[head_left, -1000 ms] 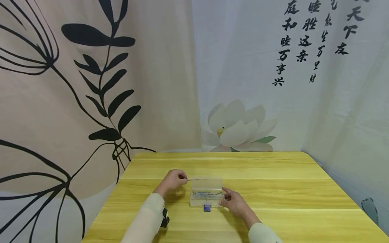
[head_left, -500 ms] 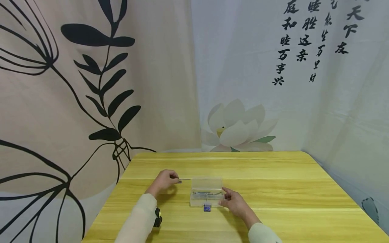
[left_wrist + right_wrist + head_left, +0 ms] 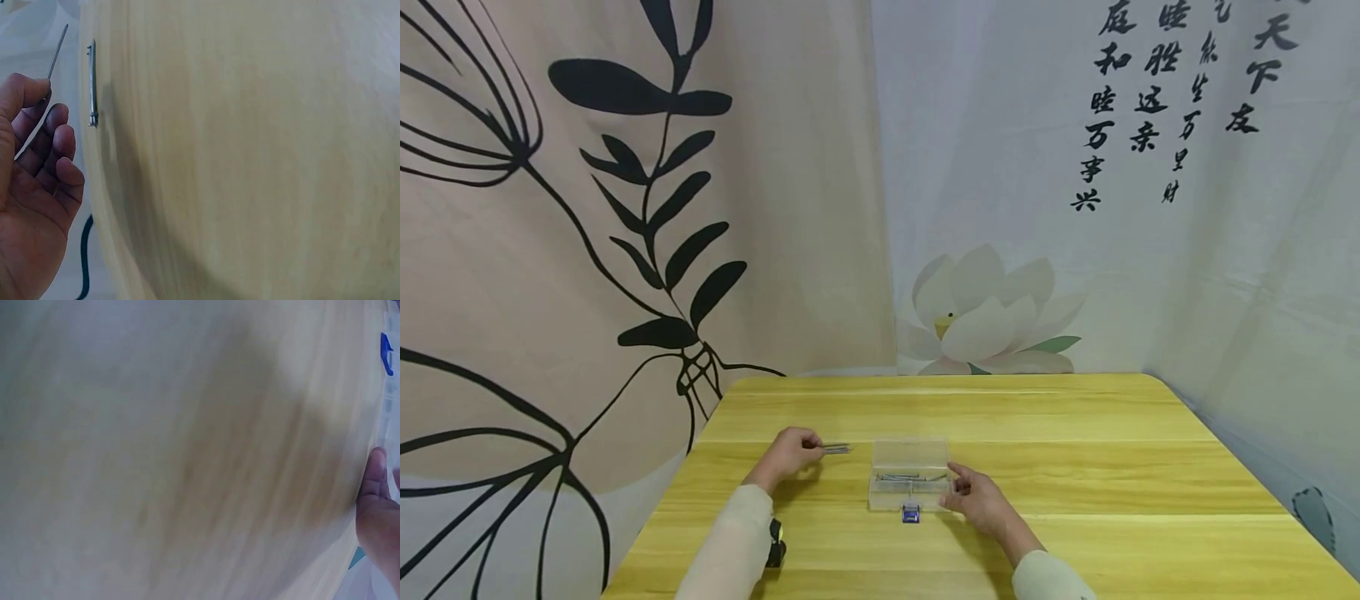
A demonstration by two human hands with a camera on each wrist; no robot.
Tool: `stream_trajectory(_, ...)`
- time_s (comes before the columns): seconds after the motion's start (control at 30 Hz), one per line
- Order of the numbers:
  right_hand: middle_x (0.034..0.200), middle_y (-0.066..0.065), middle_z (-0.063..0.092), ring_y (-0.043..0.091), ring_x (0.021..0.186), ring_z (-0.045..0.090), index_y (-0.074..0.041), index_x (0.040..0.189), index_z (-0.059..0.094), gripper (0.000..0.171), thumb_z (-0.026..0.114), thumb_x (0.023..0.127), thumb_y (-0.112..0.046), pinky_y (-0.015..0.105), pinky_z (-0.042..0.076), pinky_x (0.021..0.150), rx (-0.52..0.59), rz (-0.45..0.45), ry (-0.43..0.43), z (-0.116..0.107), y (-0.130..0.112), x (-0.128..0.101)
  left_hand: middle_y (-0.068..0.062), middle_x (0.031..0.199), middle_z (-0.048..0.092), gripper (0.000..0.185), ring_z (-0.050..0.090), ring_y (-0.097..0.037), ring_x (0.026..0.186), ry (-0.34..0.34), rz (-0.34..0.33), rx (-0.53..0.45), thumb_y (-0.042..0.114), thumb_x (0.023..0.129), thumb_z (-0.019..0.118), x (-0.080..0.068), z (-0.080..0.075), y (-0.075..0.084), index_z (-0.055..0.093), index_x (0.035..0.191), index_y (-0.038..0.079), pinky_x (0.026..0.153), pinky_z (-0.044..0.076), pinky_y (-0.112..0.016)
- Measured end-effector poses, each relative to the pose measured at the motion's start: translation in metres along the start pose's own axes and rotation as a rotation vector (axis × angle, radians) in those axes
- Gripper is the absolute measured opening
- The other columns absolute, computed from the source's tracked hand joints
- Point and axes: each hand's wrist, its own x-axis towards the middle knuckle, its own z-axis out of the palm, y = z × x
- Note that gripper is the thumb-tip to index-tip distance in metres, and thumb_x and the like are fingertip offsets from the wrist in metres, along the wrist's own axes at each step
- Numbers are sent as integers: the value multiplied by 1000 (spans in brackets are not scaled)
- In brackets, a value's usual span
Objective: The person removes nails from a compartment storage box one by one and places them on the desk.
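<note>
My left grip [image 3: 31,194] pinches a nail [image 3: 58,52] near other nails [image 3: 93,87] on the bench [image 3: 237,150]; my right grip [image 3: 979,497] holds the box [image 3: 887,502]. Unloading seems underway, next needing gentle lowering.

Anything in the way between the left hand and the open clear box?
Only the metal rods lying on the table just beside the left hand; they lie low, so probably no real obstacle. Past them, nothing visible stands before the clear box.
</note>
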Motion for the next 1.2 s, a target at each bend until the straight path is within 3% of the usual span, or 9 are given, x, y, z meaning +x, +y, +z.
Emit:
stream_trajectory(0.17, 113, 16, 56, 26, 98, 52, 8, 147, 39, 67, 72, 91, -7, 39, 50, 80, -12, -10, 3, 0, 0, -1, -2, 83, 62, 6, 50, -18, 72, -5, -8, 6, 7, 93, 69, 2, 1, -8, 73, 91, 3, 62, 43, -32)
stream_trajectory(0.5, 110, 16, 55, 25, 94, 50, 8, 147, 39, 67, 72, 90, -5, 36, 49, 75, -2, -9, 13, 1, 1, 0, 0, 84, 63, 5, 51, -17, 73, 1, -44, 42, 7, 92, 70, 2, 3, -13, 73, 88, 6, 64, 44, -32)
stream_trajectory(1.2, 113, 16, 56, 25, 97, 51, 7, 147, 39, 68, 72, 90, -7, 38, 49, 78, -9, -6, 9, 0, 1, 2, 1, 83, 67, 6, 58, -15, 76, 27, -17, 152, 9, 90, 73, 10, 2, -16, 75, 85, 6, 71, 50, -37)
